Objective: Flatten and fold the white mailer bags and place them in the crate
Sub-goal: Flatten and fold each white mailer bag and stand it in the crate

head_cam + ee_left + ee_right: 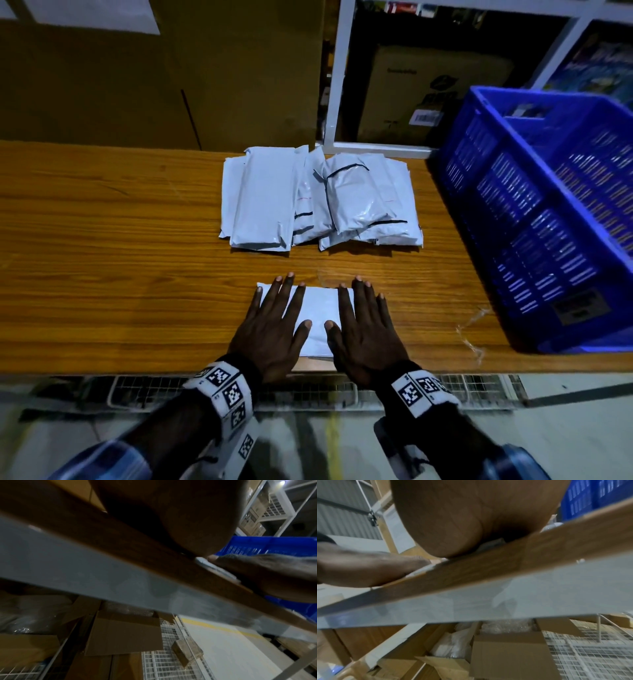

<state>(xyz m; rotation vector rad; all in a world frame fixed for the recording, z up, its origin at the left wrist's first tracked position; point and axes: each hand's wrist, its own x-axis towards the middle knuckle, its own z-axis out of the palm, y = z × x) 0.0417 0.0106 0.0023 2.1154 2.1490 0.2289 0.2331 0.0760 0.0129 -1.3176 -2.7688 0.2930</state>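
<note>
Blue crate (534,219), contents unseen

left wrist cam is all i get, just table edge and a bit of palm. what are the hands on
Observer: Both the left hand and the right hand lie flat, fingers straight, on one white mailer bag near the table's front edge.
Operator: any more bags left
Observer: Yes, a pile of white mailer bags lies farther back on the table, apart from the hands.
Operator: i see blue, is that the crate
Observer: Yes, the blue crate stands at the table's right end; what it holds cannot be told.
</note>
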